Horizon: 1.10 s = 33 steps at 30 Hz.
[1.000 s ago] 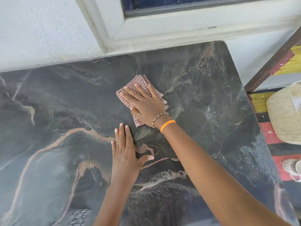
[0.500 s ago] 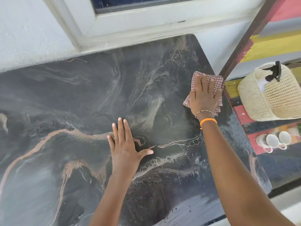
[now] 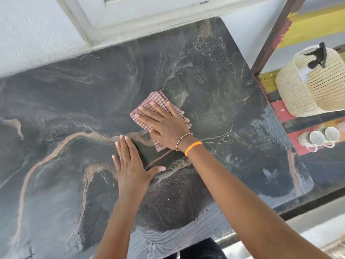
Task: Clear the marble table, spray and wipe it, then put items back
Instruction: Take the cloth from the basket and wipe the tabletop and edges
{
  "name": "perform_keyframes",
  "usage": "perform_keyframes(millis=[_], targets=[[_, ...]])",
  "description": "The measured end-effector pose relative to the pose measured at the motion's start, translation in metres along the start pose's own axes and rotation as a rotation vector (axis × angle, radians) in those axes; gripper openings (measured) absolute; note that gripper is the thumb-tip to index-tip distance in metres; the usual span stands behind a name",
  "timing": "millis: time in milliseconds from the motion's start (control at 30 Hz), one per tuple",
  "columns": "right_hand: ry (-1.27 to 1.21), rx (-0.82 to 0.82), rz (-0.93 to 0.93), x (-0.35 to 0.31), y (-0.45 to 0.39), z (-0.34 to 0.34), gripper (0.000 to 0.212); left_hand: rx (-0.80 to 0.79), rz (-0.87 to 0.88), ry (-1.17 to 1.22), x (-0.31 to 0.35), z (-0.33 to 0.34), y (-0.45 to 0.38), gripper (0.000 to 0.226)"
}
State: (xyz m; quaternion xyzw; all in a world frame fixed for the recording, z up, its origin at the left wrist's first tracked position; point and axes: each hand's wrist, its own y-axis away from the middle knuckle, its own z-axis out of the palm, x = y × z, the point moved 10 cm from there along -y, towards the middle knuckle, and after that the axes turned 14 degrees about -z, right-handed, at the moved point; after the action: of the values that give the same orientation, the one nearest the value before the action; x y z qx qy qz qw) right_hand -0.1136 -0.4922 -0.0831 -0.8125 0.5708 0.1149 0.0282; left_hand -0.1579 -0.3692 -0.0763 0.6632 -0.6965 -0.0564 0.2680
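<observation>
The dark marble table with pale and pink veins fills the view, its surface bare. A folded red-and-white checked cloth lies flat near its middle. My right hand presses palm-down on the cloth, fingers spread, beaded and orange bands at the wrist. Just in front of the cloth, my left hand rests flat on the bare marble with its fingers together and thumb out, holding nothing.
To the right stands a painted wooden shelf with a woven basket holding a black-headed spray bottle. Below it sit white cups. A white wall and window frame border the table's far edge.
My right hand has slid the cloth from the table's right edge back toward the middle. My left hand has stayed planted on the marble.
</observation>
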Motion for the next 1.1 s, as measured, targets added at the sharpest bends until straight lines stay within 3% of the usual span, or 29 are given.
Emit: perform_keyframes(millis=[133, 300, 533, 600, 800, 967, 1100], targets=[[0.018, 0.051, 0.300, 0.093, 0.069, -0.014, 0.058, -0.069, 0.093, -0.024, 0.024, 0.018, 0.008, 0.125], [0.005, 0.137, 0.763, 0.188, 0.168, -0.028, 0.057, -0.038, 0.088, -0.042, 0.023, 0.020, 0.006, 0.122], [-0.050, 0.274, 1.162, 0.153, 0.219, -0.016, 0.055, -0.021, 0.103, -0.062, 0.022, 0.023, 0.007, 0.123], [-0.042, 0.258, 1.105, 0.126, 0.199, -0.011, 0.055, -0.026, 0.112, -0.034, 0.022, 0.021, 0.007, 0.122], [-0.077, 0.169, 0.706, 0.045, 0.085, 0.003, 0.058, 0.016, 0.073, 0.060, -0.007, 0.004, 0.006, 0.116], [-0.083, 0.098, 0.354, -0.050, -0.013, 0.011, 0.059, 0.083, -0.064, 0.049, -0.076, -0.019, 0.013, 0.118], [-0.038, 0.010, 0.002, -0.133, -0.036, 0.025, 0.061, 0.076, -0.221, 0.040, -0.135, -0.028, 0.022, 0.123]])
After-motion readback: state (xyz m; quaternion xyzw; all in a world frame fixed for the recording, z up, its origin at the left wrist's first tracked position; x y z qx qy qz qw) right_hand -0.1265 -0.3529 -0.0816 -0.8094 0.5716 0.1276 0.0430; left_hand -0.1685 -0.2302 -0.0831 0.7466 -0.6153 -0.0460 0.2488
